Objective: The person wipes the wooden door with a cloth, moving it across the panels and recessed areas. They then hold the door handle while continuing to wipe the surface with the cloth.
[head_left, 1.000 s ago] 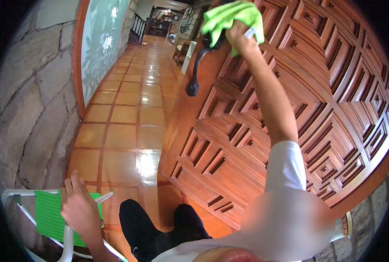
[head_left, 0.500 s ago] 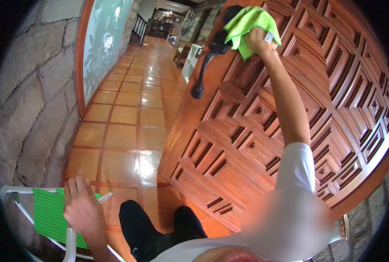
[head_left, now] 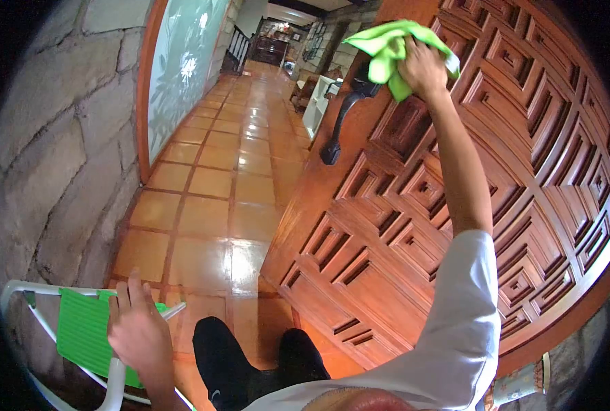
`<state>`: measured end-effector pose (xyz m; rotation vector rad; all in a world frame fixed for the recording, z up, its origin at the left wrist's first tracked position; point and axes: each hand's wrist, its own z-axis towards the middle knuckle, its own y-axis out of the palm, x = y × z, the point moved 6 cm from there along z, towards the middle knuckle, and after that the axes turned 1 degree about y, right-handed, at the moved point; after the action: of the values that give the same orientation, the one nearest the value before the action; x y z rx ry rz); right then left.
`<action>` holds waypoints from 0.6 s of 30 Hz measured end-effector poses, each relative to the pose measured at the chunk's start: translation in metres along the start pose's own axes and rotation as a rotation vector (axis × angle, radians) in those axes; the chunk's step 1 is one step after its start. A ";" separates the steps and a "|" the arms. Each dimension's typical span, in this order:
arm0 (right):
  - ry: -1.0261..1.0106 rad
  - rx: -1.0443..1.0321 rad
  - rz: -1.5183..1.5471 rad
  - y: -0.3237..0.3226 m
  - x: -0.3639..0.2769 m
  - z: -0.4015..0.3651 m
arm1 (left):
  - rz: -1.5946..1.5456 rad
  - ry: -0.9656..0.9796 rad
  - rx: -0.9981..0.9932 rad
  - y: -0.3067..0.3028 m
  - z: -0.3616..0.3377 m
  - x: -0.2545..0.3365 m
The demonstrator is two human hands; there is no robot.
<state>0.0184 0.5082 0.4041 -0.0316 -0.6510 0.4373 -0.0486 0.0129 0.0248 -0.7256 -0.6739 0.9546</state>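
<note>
A bright green cloth (head_left: 387,51) is gripped in my right hand (head_left: 425,68), pressed near the top of the black door handle (head_left: 349,113). Its left corner flares out past the door's edge, and it hides the upper handle plate. Behind it stands the carved wooden door (head_left: 414,178), with raised geometric panels. At the lower left, my left hand (head_left: 137,335) lies over the white tubular arm of a green folding chair (head_left: 84,329), its fingers stretched out. What the palm touches is hidden.
A stone wall (head_left: 79,151) and a frosted glass panel (head_left: 185,75) run along the left. Glossy terracotta tiles (head_left: 202,212) stretch down the hallway. Beyond the door's edge stands a white shelf unit (head_left: 316,106). My dark-clothed legs (head_left: 223,356) are below.
The cloth has shifted slightly over the upper handle plate, covering the black lock part seen before, and its loose corner spreads left. The whole view has moved slightly. My left hand stays by the chair.
</note>
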 end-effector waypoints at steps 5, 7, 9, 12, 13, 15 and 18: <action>-0.001 -0.021 0.113 -0.008 -0.004 -0.028 | 0.016 -0.013 0.028 -0.003 -0.003 -0.008; 0.167 -0.163 0.008 0.004 -0.004 -0.008 | 0.014 -0.025 -0.015 -0.002 -0.002 -0.009; 0.226 -0.229 0.020 0.008 -0.008 -0.003 | 0.023 -0.048 -0.046 -0.001 -0.002 -0.011; 0.147 -0.156 0.092 0.003 -0.015 -0.017 | 0.035 -0.062 -0.066 0.001 -0.002 -0.015; 0.015 0.058 0.054 -0.001 -0.020 -0.025 | 0.037 -0.066 -0.049 0.002 -0.002 -0.014; -0.140 0.320 0.049 -0.014 -0.026 -0.030 | 0.021 -0.072 -0.057 0.000 -0.003 -0.012; 0.096 -0.042 0.034 0.012 -0.017 0.000 | 0.033 -0.074 -0.050 0.000 -0.002 -0.012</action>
<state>0.0020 0.5122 0.3928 -0.1026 -0.5659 0.4518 -0.0527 0.0018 0.0212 -0.7505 -0.7546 1.0019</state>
